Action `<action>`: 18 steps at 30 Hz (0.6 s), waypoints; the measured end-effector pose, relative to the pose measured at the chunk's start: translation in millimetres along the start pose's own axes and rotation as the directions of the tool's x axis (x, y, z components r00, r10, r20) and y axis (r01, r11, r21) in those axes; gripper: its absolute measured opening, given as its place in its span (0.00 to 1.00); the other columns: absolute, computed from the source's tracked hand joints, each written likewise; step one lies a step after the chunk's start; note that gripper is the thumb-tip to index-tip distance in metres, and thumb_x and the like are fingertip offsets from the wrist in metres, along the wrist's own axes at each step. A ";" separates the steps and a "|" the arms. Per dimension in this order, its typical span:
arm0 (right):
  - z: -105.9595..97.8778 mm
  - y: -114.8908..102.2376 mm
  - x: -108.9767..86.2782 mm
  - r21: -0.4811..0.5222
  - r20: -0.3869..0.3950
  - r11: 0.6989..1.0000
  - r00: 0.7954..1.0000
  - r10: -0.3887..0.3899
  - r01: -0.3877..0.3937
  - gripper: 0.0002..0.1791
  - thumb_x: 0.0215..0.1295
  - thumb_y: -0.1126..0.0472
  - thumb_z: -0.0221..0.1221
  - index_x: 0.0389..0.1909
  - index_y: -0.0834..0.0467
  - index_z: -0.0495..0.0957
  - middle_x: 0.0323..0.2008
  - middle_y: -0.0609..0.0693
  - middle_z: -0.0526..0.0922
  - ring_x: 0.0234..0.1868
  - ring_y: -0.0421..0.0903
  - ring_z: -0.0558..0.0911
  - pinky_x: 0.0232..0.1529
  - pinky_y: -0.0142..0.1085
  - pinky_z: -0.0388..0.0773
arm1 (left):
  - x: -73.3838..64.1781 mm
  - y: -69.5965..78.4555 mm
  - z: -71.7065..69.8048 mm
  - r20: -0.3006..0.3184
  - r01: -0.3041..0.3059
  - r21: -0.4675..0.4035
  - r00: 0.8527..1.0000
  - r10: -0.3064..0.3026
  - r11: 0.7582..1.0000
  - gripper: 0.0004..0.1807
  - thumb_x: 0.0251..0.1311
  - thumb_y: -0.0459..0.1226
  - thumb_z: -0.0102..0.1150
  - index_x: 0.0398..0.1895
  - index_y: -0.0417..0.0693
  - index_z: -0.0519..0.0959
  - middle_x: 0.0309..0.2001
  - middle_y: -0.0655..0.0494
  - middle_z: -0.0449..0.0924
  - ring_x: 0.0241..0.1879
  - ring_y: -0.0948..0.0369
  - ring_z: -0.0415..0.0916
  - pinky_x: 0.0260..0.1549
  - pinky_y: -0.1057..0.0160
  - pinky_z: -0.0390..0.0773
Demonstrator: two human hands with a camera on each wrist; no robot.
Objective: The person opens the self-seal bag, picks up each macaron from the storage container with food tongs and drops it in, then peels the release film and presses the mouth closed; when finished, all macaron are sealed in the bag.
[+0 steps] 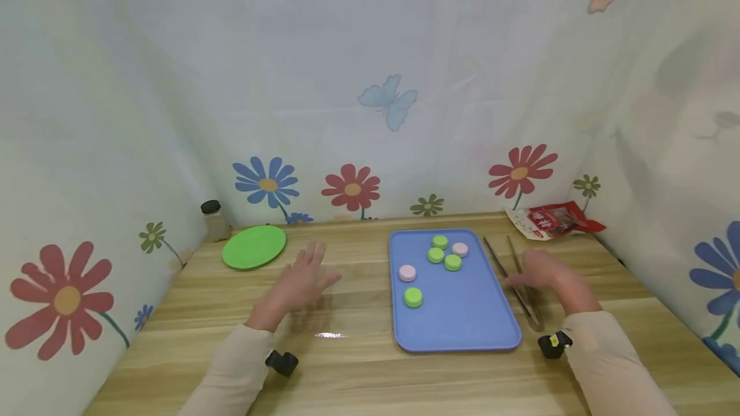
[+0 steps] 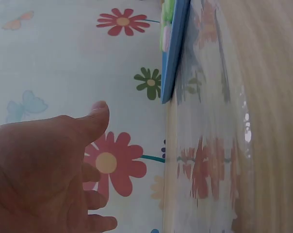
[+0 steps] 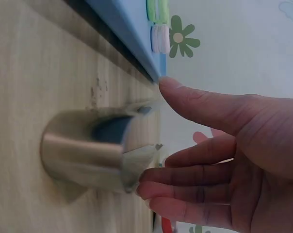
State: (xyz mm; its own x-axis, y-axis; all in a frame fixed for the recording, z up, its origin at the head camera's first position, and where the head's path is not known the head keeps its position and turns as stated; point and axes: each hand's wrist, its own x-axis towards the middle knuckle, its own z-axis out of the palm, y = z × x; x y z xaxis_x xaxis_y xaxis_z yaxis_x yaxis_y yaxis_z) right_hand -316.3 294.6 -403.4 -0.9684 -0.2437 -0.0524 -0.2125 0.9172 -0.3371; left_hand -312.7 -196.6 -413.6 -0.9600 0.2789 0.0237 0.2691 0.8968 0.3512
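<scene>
My left hand [image 1: 303,281] hovers over the wooden table between a green plate [image 1: 254,247] and a blue tray [image 1: 457,329]; its fingers are extended and it holds nothing. Over metal tongs [image 1: 524,305] to the right of the tray is my right hand [image 1: 542,269]. In the right wrist view, its thumb and slightly bent fingers [image 3: 195,187] are spread apart, with the bend of the tongs [image 3: 78,150] near the fingertips. Several green macarons [image 1: 413,297] and two pale pink macarons [image 1: 407,273] lie in the tray.
A red and white snack packet [image 1: 552,220] lies at the back right of the table. At the back left, a jar with a black lid [image 1: 215,220] stands beside the plate. A flowered curtain [image 1: 324,82] rises behind the table and along both sides.
</scene>
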 end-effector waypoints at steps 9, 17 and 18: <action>8.6 6.2 5.1 0.064 0.046 0.994 0.995 0.084 -0.087 0.25 0.55 0.51 0.72 0.11 0.54 0.68 0.09 0.41 0.65 0.11 0.38 0.68 0.14 0.29 0.65 | 0.0 11.5 6.6 0.039 -0.068 0.010 0.997 0.067 0.998 0.42 0.73 0.57 0.49 0.79 0.42 0.52 0.80 0.40 0.40 0.77 0.40 0.36 0.70 0.34 0.46; 9.1 7.0 2.8 0.088 0.064 0.988 0.990 0.123 -0.128 0.21 0.54 0.53 0.72 0.18 0.59 0.71 0.14 0.47 0.71 0.12 0.40 0.71 0.14 0.29 0.67 | 7.4 14.6 22.2 0.162 -0.165 0.062 0.975 0.154 0.984 0.35 0.76 0.52 0.45 0.77 0.39 0.56 0.77 0.31 0.46 0.75 0.33 0.39 0.67 0.29 0.46; 8.5 6.3 2.0 0.090 0.067 0.988 0.990 0.121 -0.127 0.21 0.54 0.54 0.72 0.18 0.59 0.71 0.14 0.48 0.71 0.12 0.40 0.71 0.14 0.29 0.67 | 6.7 15.9 23.2 0.176 -0.167 0.057 0.972 0.155 0.984 0.35 0.77 0.51 0.45 0.77 0.39 0.56 0.76 0.30 0.45 0.75 0.33 0.39 0.67 0.28 0.46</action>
State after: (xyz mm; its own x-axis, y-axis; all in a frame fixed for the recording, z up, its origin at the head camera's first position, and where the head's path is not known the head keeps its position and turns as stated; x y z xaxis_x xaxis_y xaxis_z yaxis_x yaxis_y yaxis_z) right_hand -318.4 297.2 -413.6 -0.9762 -0.1511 -0.1558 -0.0749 0.9085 -0.4112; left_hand -313.0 -172.5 -429.6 -0.8779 0.4707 -0.0875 0.4299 0.8555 0.2888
